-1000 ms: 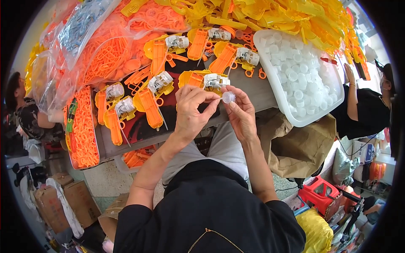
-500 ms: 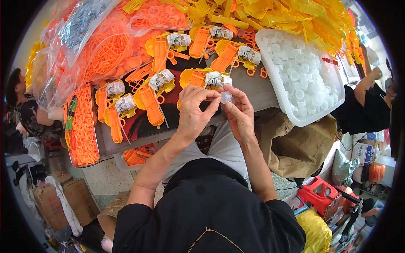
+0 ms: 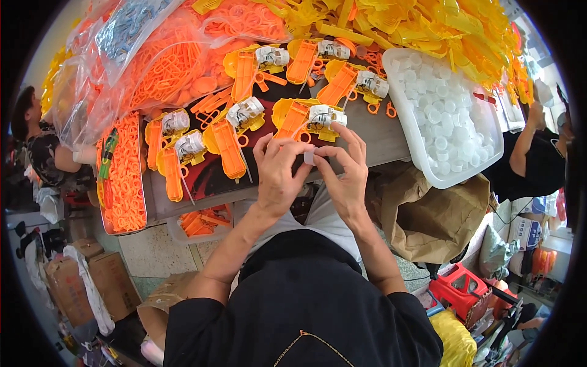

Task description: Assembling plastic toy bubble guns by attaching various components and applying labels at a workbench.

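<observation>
Between my two hands, just off the table's near edge, is a small translucent white plastic cap [image 3: 309, 157]. My left hand [image 3: 280, 168] pinches it from the left with thumb and forefinger. From the right, my right hand [image 3: 343, 168] grips the same cap between thumb and fingertips. Right beyond my fingers lies a yellow and orange plastic toy assembly [image 3: 292, 119] with a white cylindrical part [image 3: 326, 116]. Several more half-built assemblies like it, such as this one [image 3: 225, 148], are spread over the table.
A white bin [image 3: 441, 182] of translucent caps stands at the right, above a brown paper bag [image 3: 422, 223]. Orange rings fill a tray [image 3: 145, 211] at the left. Bags of orange parts [image 3: 168, 67] and piled yellow shells [image 3: 428, 27] line the back. Other people are at both sides.
The cap has turned between my fingers, its round face no longer facing up. My right hand has closed in on it from the right. The whole view has shifted slightly.
</observation>
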Available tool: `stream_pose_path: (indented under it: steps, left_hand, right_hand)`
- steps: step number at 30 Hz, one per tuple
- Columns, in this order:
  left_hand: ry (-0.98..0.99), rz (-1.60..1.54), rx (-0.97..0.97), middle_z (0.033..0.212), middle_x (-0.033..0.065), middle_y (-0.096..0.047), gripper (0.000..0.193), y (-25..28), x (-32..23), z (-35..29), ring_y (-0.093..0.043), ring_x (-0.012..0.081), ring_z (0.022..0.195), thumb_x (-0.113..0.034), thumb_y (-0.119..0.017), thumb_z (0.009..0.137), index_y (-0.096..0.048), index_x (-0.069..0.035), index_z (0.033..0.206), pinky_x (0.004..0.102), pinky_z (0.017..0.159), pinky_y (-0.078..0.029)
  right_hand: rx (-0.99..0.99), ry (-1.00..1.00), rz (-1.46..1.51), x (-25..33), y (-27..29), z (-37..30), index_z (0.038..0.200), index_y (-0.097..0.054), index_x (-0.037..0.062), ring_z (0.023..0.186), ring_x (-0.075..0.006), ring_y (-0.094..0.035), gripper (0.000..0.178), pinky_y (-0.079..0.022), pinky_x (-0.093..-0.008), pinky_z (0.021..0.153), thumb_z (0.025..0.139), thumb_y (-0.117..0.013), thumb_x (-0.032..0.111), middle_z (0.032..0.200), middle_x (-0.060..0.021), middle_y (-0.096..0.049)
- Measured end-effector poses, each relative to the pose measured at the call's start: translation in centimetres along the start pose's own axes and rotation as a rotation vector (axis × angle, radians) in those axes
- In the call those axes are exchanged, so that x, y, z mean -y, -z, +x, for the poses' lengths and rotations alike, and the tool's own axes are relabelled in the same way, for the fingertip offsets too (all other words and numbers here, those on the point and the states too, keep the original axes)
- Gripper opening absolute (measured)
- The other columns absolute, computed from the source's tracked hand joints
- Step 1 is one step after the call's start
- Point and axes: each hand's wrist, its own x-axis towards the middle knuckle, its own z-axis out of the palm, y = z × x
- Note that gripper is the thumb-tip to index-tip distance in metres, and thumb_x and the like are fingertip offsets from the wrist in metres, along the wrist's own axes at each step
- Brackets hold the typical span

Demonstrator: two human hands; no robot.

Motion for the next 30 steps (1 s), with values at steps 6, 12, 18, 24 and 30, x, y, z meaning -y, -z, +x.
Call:
stream_pose_path:
  steps: [6,12,18,24,30]
  left_hand:
    - [-0.035,0.231,-0.004,0.101,0.0004,-0.071,0.043,-0.3,-0.2,-0.2,-0.063,0.0206,0.105,-0.01,-0.08,0.075,-0.071,-0.013,0.117,0.0476,0.111,-0.031]
    - [-0.057,0.273,-0.069,0.114,-0.0012,-0.069,0.035,0.3,0.8,1.5,-0.057,0.0239,0.112,-0.017,-0.079,0.078,-0.075,-0.014,0.112,0.0458,0.108,-0.032]
    - [-0.048,0.2,0.011,0.124,-0.0001,-0.066,0.034,-0.8,3.4,1.7,-0.053,0.0251,0.117,-0.018,-0.08,0.078,-0.074,-0.012,0.111,0.0459,0.106,-0.033]
    - [-0.094,0.156,0.095,0.127,0.0011,-0.064,0.039,-1.5,2.9,1.2,-0.053,0.0254,0.119,-0.014,-0.083,0.073,-0.071,-0.012,0.11,0.0458,0.107,-0.034]
    - [-0.185,0.153,0.253,0.131,-0.0015,-0.063,0.04,-1.4,3.1,1.3,-0.051,0.0249,0.122,-0.015,-0.082,0.072,-0.072,-0.013,0.11,0.0451,0.106,-0.036]
  right_hand:
    - [-0.058,-0.057,-0.005,0.2,-1.6,0.4,0.089,-0.073,0.0032,0.129,-0.03,-0.053,0.014,-0.044,-0.0409,0.107,0.077,-0.079,-0.001,0.141,-0.0129,-0.059]
    - [-0.076,-0.018,0.103,0.5,-1.1,-0.2,0.087,-0.069,0.0019,0.122,-0.0246,-0.056,0.014,-0.044,-0.038,0.105,0.076,-0.075,-0.005,0.14,-0.013,-0.055]
    - [-0.03,-0.003,-0.039,-1.8,2.4,1.7,0.113,-0.065,0.0019,0.129,-0.0309,-0.053,0.021,-0.04,-0.0393,0.11,0.094,-0.067,0.009,0.141,-0.0187,-0.053]
    - [0.123,0.007,-0.237,-4.4,1.2,4.8,0.126,-0.063,0.0021,0.121,-0.0354,-0.059,0.033,-0.05,-0.0381,0.098,0.094,-0.068,0.011,0.137,-0.0203,-0.057]
    - [0.14,0.017,-0.262,-3.8,1.3,6.0,0.12,-0.066,0.0025,0.102,-0.0324,-0.068,0.031,-0.053,-0.038,0.085,0.092,-0.071,0.015,0.122,-0.0169,-0.066]
